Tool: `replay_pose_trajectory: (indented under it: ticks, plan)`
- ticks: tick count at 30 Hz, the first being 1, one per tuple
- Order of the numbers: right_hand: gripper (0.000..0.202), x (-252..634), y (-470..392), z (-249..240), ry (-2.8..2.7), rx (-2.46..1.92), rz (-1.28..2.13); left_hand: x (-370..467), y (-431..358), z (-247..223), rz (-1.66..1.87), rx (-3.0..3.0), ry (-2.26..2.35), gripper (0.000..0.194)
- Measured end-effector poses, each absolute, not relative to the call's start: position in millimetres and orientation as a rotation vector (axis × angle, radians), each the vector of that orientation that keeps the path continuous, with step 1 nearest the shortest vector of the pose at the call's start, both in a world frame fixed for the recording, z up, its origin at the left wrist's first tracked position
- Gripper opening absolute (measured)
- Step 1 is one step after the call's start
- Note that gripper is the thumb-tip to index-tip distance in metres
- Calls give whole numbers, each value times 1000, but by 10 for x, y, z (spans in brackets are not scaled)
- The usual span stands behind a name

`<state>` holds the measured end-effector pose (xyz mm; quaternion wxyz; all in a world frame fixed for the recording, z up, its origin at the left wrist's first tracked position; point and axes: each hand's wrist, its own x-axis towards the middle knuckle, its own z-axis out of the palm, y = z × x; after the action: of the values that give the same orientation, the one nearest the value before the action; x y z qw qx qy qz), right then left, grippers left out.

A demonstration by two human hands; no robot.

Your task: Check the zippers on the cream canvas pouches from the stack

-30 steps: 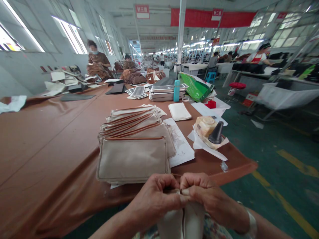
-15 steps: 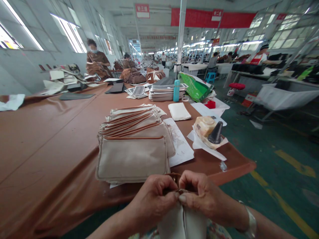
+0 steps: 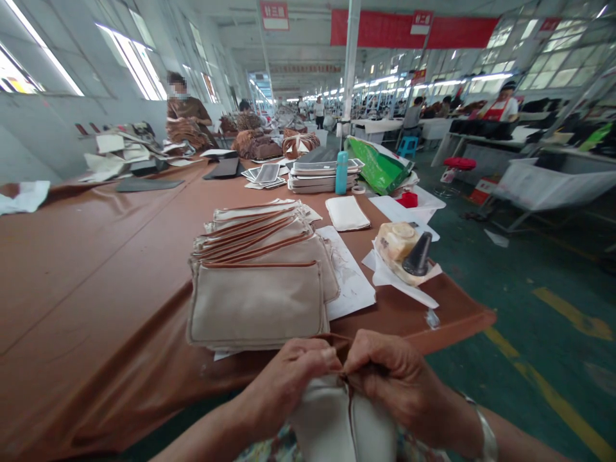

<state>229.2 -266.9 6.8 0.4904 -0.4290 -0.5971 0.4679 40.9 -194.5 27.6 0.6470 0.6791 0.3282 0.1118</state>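
Head camera: "Where is the pouch (image 3: 323, 420)?"

"Below the leather's (image 3: 120, 256) edge, its top end pinched by the right hand (image 3: 402, 385); the left hand (image 3: 283, 378) curls against it, grip unclear."

"How far along?"

"Apparently midway on this one, hands at the end of its lengthwise opening. Whether the stack (image 3: 257, 301) is finished or waiting, I cannot tell."

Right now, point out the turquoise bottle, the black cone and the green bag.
Turquoise bottle (image 3: 341, 174): head view, middle of its side.
Black cone (image 3: 418, 256): head view, middle of its body.
Green bag (image 3: 378, 168): head view, its green front.
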Motion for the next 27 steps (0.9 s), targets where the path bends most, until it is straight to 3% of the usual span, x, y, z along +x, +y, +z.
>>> replay_pose_trajectory:
  ticks: [2,5,15,22,25,27]
  plan:
    - [10,2304,-2680,69,-1523,-987,1042,410,-1940,273,294,1507,730,45]
    - [12,2345,-2697,58,-1634,-942,929,424,-1939,239,183,1355,667,51]
    - [15,2384,-2735,59,-1791,-860,799,406,-1856,232,30,1388,567,40]
    - [25,2539,-2759,181,-1559,-1160,1384,380,-1859,300,65,1450,567,33]
    - [43,2545,-2692,230,-1614,-1185,1442,392,-1877,336,75,1529,554,30]
    - [41,2525,-2652,250,-1670,-1176,1465,400,-1893,353,79,1572,554,29]
